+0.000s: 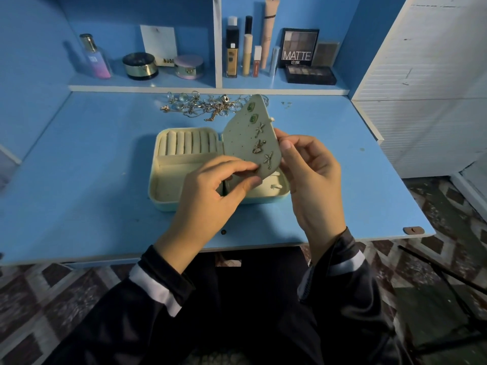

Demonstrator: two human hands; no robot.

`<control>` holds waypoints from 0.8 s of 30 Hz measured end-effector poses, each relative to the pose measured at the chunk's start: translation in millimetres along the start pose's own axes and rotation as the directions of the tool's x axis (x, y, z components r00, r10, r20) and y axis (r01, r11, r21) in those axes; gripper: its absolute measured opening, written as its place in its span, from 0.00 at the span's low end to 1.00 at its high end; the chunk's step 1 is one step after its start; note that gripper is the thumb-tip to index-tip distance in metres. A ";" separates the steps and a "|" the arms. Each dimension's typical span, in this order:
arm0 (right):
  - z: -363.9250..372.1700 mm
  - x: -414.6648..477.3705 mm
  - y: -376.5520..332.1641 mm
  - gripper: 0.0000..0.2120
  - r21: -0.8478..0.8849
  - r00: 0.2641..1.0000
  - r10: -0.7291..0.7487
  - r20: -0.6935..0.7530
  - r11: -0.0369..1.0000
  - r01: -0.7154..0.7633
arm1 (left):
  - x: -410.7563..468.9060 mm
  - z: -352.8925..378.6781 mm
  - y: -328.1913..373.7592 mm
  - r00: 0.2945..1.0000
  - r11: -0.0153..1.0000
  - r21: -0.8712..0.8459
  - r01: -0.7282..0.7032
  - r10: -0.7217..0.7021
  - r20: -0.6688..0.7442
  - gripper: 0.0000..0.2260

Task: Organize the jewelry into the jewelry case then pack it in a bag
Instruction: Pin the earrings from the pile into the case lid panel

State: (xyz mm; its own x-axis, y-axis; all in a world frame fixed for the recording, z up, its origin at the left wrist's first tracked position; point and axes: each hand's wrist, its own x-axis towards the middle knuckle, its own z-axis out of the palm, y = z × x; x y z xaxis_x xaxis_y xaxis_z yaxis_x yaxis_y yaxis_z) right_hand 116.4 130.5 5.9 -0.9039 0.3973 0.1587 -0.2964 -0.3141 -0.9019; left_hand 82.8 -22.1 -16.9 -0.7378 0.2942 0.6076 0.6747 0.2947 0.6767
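Observation:
A pale green jewelry case [168,191] lies open on the blue desk [79,180], with ring rolls in its back left part. Its perforated earring panel [242,138] stands lifted and carries several earrings: two green stones at the top, star and leaf shapes below. My left hand [210,191] pinches the panel's lower edge between thumb and fingers. My right hand [311,177] grips the panel's right edge, fingertips behind it. A tangled pile of loose jewelry [203,105], rings and chains, lies at the back of the desk behind the case.
A shelf [147,86] behind the desk holds a perfume bottle [95,57], round compacts [140,65], cosmetic tubes [232,48] and eyeshadow palettes [311,75]. A white cabinet [427,83] stands to the right. Two tiny pieces [286,104] lie right of the pile.

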 end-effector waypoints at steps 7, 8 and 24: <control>8.5 0.6 1.5 0.04 -0.002 0.998 -0.058 0.030 0.998 0.058 | -2.9 -1.7 -1.3 0.999 1.000 -0.025 -0.002 0.001 -0.040 0.12; 9.6 1.5 1.8 0.04 -0.013 0.997 -0.067 0.040 0.998 0.068 | -3.4 -1.5 -1.7 0.999 1.000 -0.028 0.003 -0.004 -0.047 0.12; 9.0 -4.4 19.2 0.02 -0.015 0.996 0.005 0.087 1.000 -0.003 | -9.9 -7.4 -2.9 0.976 0.955 -0.259 0.144 -0.180 -0.120 0.09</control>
State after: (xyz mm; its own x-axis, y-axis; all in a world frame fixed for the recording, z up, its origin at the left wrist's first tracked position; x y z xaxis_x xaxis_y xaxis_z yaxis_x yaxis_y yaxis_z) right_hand 112.0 114.9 -8.5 -0.9286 0.3194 0.1887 -0.2886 -0.3024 -0.9084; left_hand 87.9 -32.6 -21.8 -0.8442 0.1255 0.5211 0.5327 0.0881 0.8417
